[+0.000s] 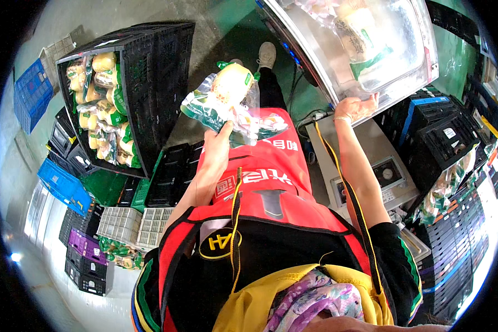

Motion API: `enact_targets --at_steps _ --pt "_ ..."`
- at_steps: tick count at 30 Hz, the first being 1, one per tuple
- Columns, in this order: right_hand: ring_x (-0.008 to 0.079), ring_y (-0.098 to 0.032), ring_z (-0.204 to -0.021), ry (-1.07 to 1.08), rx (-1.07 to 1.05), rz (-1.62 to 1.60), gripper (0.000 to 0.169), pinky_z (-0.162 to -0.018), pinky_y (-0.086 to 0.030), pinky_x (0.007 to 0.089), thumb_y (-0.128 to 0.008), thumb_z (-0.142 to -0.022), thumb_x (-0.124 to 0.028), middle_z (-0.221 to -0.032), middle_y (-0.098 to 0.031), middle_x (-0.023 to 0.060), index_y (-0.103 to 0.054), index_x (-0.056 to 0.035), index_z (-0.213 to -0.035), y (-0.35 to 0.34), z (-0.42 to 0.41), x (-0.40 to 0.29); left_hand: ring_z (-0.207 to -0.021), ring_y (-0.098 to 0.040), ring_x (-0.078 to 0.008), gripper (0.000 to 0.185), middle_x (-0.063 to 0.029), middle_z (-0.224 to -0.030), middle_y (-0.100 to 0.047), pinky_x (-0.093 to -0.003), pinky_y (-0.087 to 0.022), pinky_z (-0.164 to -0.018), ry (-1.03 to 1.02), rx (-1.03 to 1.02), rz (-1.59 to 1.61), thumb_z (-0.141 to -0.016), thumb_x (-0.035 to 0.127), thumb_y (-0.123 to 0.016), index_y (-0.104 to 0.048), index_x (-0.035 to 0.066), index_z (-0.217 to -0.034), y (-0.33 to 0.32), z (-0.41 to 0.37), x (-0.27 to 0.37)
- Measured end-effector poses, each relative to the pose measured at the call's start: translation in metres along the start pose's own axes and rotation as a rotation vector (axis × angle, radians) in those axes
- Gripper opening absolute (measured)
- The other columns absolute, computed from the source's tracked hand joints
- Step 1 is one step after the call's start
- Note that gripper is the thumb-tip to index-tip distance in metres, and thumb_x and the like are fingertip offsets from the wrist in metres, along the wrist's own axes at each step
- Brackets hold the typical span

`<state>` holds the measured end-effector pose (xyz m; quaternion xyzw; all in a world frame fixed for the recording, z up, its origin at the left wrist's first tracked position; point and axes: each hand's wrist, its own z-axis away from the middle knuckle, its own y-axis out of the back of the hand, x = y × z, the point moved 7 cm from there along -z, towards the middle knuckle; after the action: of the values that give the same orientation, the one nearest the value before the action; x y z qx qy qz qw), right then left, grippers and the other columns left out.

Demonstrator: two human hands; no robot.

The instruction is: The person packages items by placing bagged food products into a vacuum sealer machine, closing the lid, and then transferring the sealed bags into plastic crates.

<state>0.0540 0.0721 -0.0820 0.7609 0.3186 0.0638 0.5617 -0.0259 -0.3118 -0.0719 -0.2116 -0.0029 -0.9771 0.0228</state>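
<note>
My left hand (218, 143) grips the edge of a clear printed plastic bag (232, 93) with pale, rounded food pieces in it, held over my red apron (274, 186). My right hand (356, 108) rests with bent fingers on the near edge of the clear lid of a machine (392, 93), which looks like a vacuum sealer. Under the lid, a similar bag (357, 37) with pale contents shows through. To the left, a black plastic crate (155, 95) holds many such filled bags (103, 108).
Blue crates (33, 95) and white crates (118, 224) stand at the left. Stacked black crates (444, 137), some with bagged goods, rise at the right. A metal cabinet with a gauge (386, 173) is beside my right forearm. Cables hang near the machine.
</note>
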Motion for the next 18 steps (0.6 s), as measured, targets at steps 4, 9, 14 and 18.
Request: enact_targets --at_steps 4,9,14,18 --pt "0.0365 -0.041 -0.116 -0.036 0.022 0.050 0.041 -0.097 -0.029 0.0463 -0.039 -0.069 -0.002 -0.124 -0.045 0.0203 -0.045 0.0063 -0.109 -0.001 0.009 0.015 -0.093 -0.057 -0.0134 0.029 -0.0073 -0.106 -0.060 -0.0279 -0.044 -0.082 -0.032 -0.006 0.049 -0.086 0.006 -0.056 -0.054 -0.006 -0.112 -0.011 -0.005 -0.006" --pt "0.0362 -0.042 -0.114 0.037 0.018 0.016 0.042 -0.096 -0.030 0.0467 -0.039 -0.069 -0.003 -0.123 -0.045 0.0203 -0.045 0.0059 -0.109 0.001 0.000 -0.010 -0.092 -0.057 -0.0122 0.029 -0.0051 -0.106 -0.060 -0.0272 -0.044 -0.080 0.035 0.067 0.065 -0.086 0.009 -0.056 -0.056 -0.005 -0.112 -0.008 0.003 -0.008" --pt "0.0366 -0.043 -0.113 0.073 -0.040 0.042 0.041 -0.095 -0.031 0.0470 -0.039 -0.070 -0.004 -0.122 -0.045 0.0205 -0.044 0.0055 -0.109 -0.010 0.007 -0.005 -0.081 -0.056 -0.0107 0.026 -0.0042 -0.095 -0.063 -0.0268 -0.044 -0.072 -0.052 0.104 0.030 -0.085 0.013 -0.059 -0.060 -0.005 -0.104 -0.005 -0.001 -0.021" --pt "0.0369 -0.043 -0.112 0.155 -0.089 0.071 0.040 -0.094 -0.032 0.0472 -0.040 -0.070 -0.005 -0.121 -0.045 0.0207 -0.044 0.0052 -0.109 -0.025 0.011 0.010 -0.077 -0.055 -0.0091 0.024 -0.0033 -0.090 -0.062 -0.0267 -0.043 -0.066 -0.020 0.150 0.109 -0.085 0.013 -0.058 -0.061 -0.005 -0.101 0.001 -0.005 -0.042"
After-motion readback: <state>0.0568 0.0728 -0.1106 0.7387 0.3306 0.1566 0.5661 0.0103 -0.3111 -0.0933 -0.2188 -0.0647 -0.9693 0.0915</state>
